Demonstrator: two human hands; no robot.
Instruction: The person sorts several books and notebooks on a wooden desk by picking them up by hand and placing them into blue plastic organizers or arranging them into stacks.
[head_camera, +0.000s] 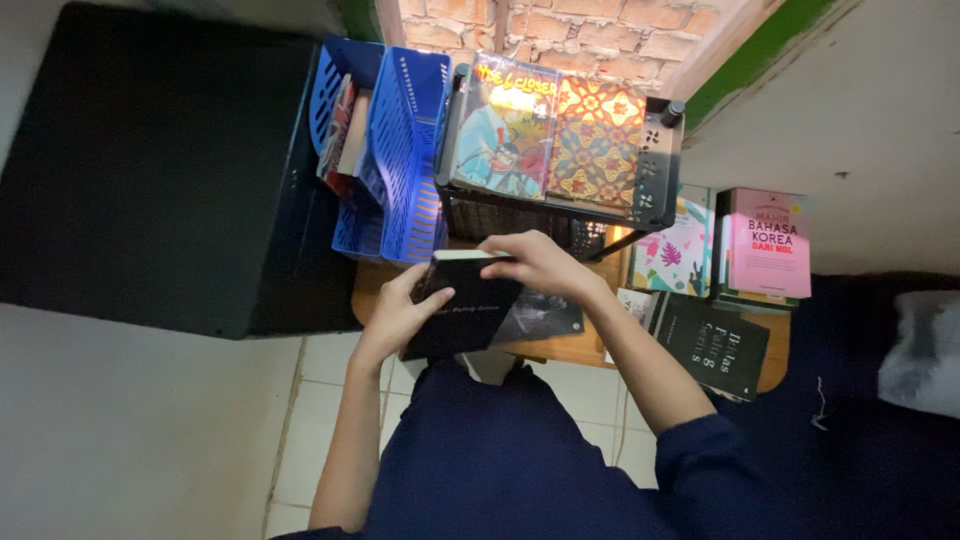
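Both hands hold a black book with pale page edges over the small wooden table. My left hand grips its left edge, thumb on the cover. My right hand grasps its top right corner from above. Under the book lies another dark book, partly hidden. Just beyond my hands stands a black metal rack with two colourful books lying on its top.
Blue plastic file trays holding a few books stand left of the rack. A large black box fills the left. A pink book, a floral book and a dark green book lie at right. Brick wall behind; tiled floor below.
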